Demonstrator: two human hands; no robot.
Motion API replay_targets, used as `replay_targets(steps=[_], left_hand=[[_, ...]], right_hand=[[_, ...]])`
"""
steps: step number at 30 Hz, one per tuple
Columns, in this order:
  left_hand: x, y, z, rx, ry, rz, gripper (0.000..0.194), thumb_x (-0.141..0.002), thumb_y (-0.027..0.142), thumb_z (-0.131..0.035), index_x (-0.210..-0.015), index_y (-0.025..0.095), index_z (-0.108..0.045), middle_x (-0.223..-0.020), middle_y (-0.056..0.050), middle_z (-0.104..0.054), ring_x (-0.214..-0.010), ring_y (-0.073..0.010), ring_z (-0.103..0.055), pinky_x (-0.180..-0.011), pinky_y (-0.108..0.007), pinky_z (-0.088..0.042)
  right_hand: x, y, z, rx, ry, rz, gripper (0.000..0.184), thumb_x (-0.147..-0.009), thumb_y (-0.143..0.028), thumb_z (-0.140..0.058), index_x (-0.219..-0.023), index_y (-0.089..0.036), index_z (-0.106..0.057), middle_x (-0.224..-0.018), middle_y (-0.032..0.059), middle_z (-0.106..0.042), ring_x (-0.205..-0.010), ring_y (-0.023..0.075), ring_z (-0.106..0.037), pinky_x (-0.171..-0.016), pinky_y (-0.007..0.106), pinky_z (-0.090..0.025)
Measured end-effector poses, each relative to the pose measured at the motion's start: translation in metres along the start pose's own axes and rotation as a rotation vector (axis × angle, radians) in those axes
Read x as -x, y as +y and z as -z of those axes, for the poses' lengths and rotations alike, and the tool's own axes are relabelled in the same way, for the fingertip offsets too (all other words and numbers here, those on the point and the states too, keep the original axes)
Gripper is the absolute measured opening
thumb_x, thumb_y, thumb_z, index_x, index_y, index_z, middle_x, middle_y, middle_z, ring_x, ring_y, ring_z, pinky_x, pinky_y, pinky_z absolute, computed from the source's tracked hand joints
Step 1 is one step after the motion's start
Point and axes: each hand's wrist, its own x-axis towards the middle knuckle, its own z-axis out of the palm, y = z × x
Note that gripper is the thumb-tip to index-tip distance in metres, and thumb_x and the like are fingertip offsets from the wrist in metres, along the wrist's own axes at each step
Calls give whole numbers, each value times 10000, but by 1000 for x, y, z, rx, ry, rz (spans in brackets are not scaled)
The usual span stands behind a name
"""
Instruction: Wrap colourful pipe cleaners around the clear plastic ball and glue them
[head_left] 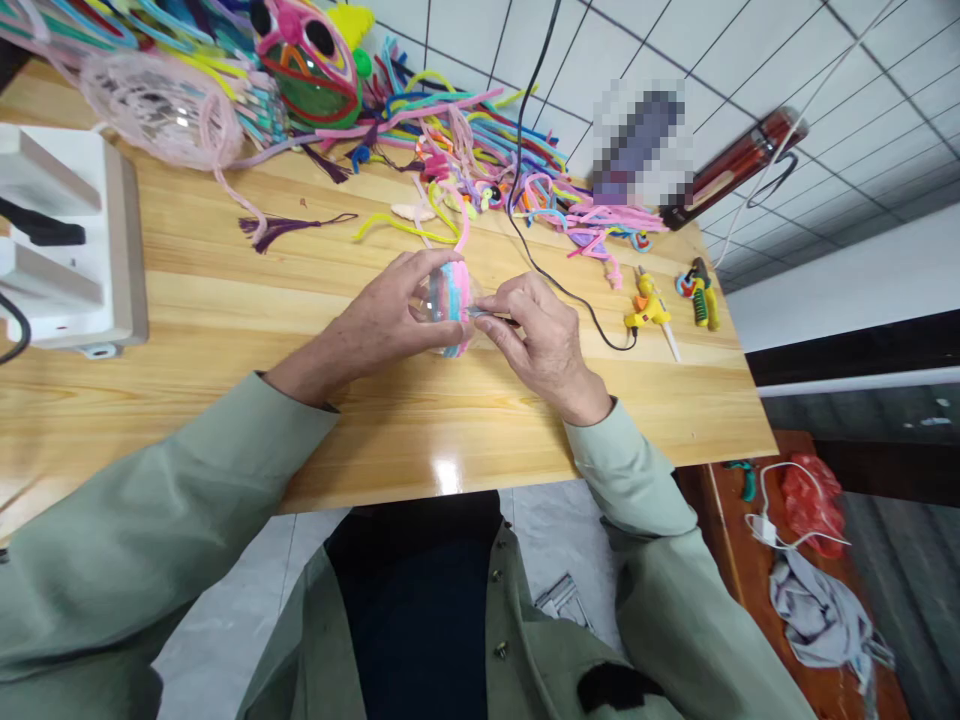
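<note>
My left hand is closed around a clear plastic ball partly wrapped in pink and blue pipe cleaners, held just above the wooden table. My right hand is closed in a pinch on a thin dark-tipped tool, its end pressed against the ball's pink side. The ball's near face is hidden by my fingers.
A yellow glue gun with a black cord lies to the right, beside a small green-handled tool. Loose pipe cleaners and a colourful mask-like craft crowd the far edge. A white box stands at left.
</note>
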Motion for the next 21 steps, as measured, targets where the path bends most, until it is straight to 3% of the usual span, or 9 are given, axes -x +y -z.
replay_targets(steps=[4, 21], left_hand=[[-1, -4, 0, 13, -9, -25, 848, -814, 503, -947, -1579, 272, -663, -1607, -137, -646, -1311, -348, -731, -1053, -513, -712], [-2, -5, 0, -39, -7, -38, 864, -811, 487, -937, -1598, 270, -652, -1573, -130, -659, -1303, -343, -723, -1028, -486, -713]], right_hand=[[0, 1, -1, 32, 65, 85, 284, -1197, -457, -638, -1225, -233, -811, -1040, 77, -786, -963, 231, -759, -832, 382, -611], [0, 2, 0, 65, 45, 78, 271, -1203, -424, -626, -1192, -233, -818, -1031, 81, -789, -951, 226, -759, -834, 372, -603]])
